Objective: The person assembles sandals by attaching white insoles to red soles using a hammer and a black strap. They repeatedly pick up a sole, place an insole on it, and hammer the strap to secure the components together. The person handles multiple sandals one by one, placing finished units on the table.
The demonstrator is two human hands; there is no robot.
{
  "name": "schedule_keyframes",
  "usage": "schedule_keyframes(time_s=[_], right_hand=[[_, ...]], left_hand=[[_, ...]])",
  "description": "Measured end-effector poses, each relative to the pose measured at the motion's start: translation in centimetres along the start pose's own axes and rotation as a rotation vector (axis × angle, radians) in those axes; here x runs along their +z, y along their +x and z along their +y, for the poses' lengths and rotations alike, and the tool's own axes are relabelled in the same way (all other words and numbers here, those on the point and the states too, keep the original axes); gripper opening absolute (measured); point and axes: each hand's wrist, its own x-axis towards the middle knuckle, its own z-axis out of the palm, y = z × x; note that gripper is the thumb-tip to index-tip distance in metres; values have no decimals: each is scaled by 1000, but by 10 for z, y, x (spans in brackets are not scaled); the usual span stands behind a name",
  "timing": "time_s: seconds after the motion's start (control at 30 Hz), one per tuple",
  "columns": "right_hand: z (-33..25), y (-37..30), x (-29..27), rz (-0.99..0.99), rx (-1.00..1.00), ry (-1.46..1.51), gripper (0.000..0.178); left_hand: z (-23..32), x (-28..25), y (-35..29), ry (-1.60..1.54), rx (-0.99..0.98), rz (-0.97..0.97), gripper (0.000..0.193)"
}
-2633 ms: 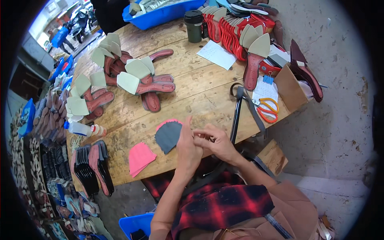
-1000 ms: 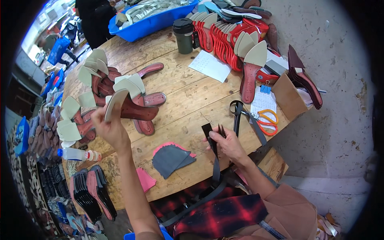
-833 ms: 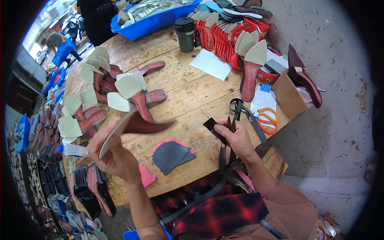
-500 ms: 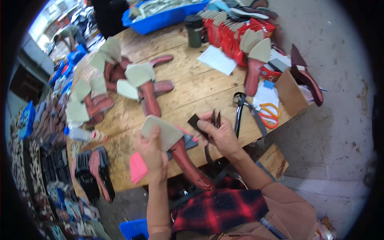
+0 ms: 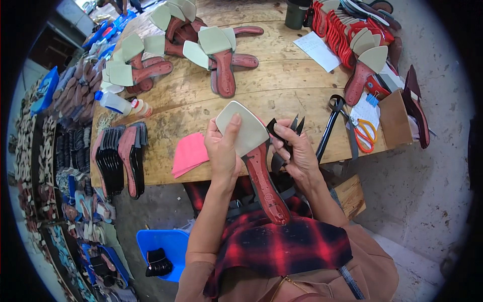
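My left hand grips a shoe insole by its beige toe part, thumb flat on top. The reddish-brown heel part slants down toward my lap, over the red-and-black checked cloth. In my right hand, a black strip is pinched between thumb and fingers, its upper end at the right edge of the toe part; whether they touch I cannot tell. Two pointed dark blades, like thread snips, stick up from the same hand. The snips' handle is hidden by the fingers.
Similar insoles lie in groups across the wooden table. Pink sheets rest near its front edge, left of my hands. Orange-handled scissors, a black strap and a cardboard box are at right. A blue tub stands below left.
The view has shifted, so the table appears higher. My right hand has come closer to the toe part, bringing the black strip up to its edge. My left hand keeps its grip.
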Motion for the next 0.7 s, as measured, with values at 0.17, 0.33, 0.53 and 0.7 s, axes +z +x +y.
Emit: schedule_keyframes(time_s=[0.17, 0.33, 0.53, 0.7], right_hand=[[8, 0, -9, 19, 41, -53, 12], [13, 0, -6, 53, 34, 21, 12], [20, 5, -6, 127, -19, -12, 13], [22, 0, -4, 187, -185, -770, 22]], left_hand=[[-5, -4, 2, 10, -12, -29, 24], [-11, -3, 4, -7, -36, -16, 28], [-18, -2, 4, 5, -18, -8, 29], [-22, -16, 6, 48, -1, -10, 22]])
